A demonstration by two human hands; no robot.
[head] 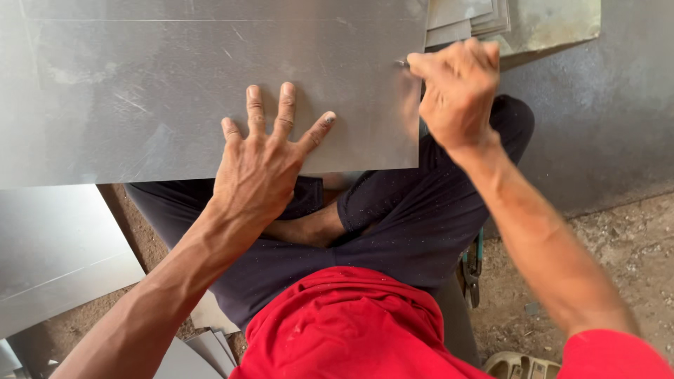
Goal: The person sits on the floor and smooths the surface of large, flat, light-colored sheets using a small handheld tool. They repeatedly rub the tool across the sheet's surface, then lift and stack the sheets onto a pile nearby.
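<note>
One metal sheet across the seated person's lap: left hand flat, fingers spread, pinning its near edge; right hand clenched on a small scribing tool at its right edge—marking apparently underway, needing steady pressure.

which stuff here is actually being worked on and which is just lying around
In use:
- large grey metal sheet, pressed flat by the left hand
- small pointed tool, gripped in the right hand at the sheet's right edge

Lying about:
- stack of cut sheets beyond the right hand
- loose sheets lower left
- hand tool by the right thigh
- sandal
</note>
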